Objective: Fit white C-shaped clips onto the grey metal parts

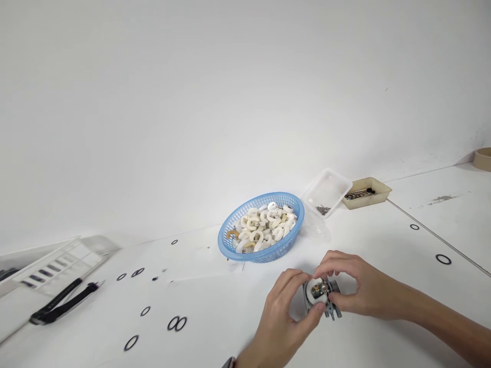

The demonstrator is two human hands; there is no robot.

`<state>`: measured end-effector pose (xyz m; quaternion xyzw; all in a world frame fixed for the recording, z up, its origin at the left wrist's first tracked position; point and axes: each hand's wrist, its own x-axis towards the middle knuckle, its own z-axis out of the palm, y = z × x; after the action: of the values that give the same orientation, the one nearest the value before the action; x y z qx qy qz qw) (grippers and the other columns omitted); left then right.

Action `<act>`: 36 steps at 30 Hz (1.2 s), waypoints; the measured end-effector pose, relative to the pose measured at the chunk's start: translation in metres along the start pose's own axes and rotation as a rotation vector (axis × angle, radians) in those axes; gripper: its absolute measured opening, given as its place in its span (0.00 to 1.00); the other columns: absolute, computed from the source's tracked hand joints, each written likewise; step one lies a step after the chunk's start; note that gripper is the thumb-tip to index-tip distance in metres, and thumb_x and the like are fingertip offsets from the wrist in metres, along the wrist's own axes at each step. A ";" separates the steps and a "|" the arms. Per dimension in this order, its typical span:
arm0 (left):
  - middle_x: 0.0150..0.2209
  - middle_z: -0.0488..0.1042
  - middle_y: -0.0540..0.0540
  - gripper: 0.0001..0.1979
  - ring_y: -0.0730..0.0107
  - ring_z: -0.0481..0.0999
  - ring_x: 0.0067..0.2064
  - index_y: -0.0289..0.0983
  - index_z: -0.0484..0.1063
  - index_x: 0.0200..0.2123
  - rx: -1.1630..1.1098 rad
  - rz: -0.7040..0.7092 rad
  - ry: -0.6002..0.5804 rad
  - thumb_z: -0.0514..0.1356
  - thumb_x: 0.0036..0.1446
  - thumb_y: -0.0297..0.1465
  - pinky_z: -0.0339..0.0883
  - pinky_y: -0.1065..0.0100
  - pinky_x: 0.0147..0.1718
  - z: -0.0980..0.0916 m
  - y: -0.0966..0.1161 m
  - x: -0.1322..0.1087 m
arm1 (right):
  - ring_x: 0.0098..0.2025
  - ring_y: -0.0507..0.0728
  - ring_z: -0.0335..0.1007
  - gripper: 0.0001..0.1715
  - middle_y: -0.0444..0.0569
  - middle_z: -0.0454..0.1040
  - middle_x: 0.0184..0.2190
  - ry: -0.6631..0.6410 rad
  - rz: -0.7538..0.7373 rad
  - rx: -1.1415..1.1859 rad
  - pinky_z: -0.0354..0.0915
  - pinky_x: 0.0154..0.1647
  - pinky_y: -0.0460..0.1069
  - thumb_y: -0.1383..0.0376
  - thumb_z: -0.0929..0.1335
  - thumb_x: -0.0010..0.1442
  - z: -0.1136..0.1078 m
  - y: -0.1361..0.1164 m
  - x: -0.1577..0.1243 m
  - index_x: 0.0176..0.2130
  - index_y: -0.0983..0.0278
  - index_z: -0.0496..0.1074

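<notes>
Both my hands meet over a small grey round assembly (321, 299) with a white curved piece and brass parts on top, just above the white table. My left hand (282, 317) grips it from the lower left, fingers curled round its side. My right hand (353, 286) comes in from the right, fingertips pinched on its top and far edge. Behind them stands a blue plastic basket (230, 240) filled with several white curved pieces.
A clear shallow tray (330, 186) holding small metal bits and a beige tray (378, 191) with dark parts sit behind the basket. Several black O-rings (176, 323) lie scattered on the table (215, 317). Black tweezers (63, 301) and a clear case (46, 263) lie at the left.
</notes>
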<state>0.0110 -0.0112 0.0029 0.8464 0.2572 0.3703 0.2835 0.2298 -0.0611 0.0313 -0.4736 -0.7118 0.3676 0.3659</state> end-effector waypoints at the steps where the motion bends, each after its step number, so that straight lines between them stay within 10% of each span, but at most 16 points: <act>1: 0.43 0.76 0.46 0.13 0.62 0.78 0.42 0.42 0.74 0.48 -0.001 -0.002 0.000 0.64 0.60 0.29 0.75 0.63 0.41 0.000 0.000 0.000 | 0.44 0.57 0.69 0.21 0.45 0.72 0.40 0.001 -0.003 0.000 0.67 0.47 0.52 0.73 0.68 0.54 0.000 0.000 0.000 0.46 0.56 0.77; 21: 0.44 0.76 0.45 0.12 0.61 0.77 0.44 0.42 0.73 0.48 0.002 -0.022 -0.025 0.64 0.61 0.29 0.74 0.61 0.43 0.001 -0.001 -0.002 | 0.43 0.57 0.68 0.20 0.45 0.71 0.40 0.000 0.011 0.001 0.67 0.46 0.51 0.72 0.68 0.54 0.001 0.000 0.000 0.45 0.55 0.78; 30: 0.39 0.77 0.45 0.11 0.60 0.77 0.41 0.42 0.73 0.49 0.028 -0.101 0.065 0.53 0.71 0.36 0.71 0.61 0.41 -0.006 -0.010 -0.004 | 0.59 0.62 0.64 0.42 0.48 0.69 0.56 -0.117 0.057 -0.006 0.64 0.60 0.55 0.69 0.75 0.49 0.006 -0.001 -0.002 0.62 0.55 0.67; 36: 0.34 0.76 0.47 0.16 0.58 0.75 0.41 0.43 0.75 0.46 0.116 -0.299 0.107 0.49 0.71 0.39 0.68 0.59 0.43 -0.013 -0.025 -0.005 | 0.52 0.61 0.70 0.45 0.48 0.72 0.51 -0.010 0.012 -0.076 0.66 0.56 0.55 0.69 0.73 0.49 0.024 0.015 -0.002 0.64 0.56 0.64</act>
<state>-0.0075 0.0063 -0.0090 0.7928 0.4159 0.3529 0.2721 0.2156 -0.0632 0.0072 -0.4895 -0.7243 0.3448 0.3419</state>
